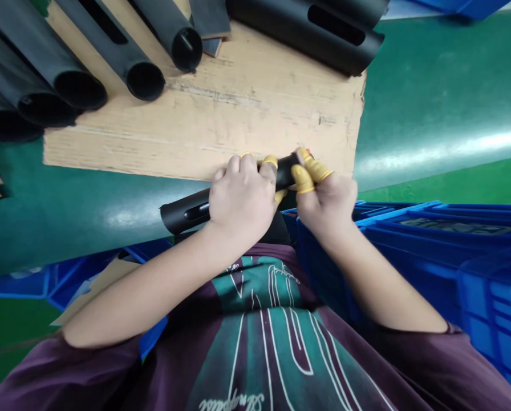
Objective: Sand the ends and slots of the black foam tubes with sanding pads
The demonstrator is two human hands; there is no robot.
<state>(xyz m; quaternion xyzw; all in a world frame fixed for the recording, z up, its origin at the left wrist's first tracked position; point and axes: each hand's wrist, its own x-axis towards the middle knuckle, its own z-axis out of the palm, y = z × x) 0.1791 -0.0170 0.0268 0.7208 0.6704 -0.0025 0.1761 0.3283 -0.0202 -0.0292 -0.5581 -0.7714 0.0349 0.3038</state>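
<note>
Head view: the left hand (243,194) is gripping a slotted black tube (181,208), the right hand (326,197) is pinching its two-o'clock end, and cardboard (238,125) is lying toward twelve o'clock.

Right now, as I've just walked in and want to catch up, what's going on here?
The person's left hand grips a slotted black tube around its middle. The right hand is at the tube's right end, its fingertips too blurred to read exactly. Yellow covers sit on some fingers. More dark tubes lie on cardboard ahead.
</note>
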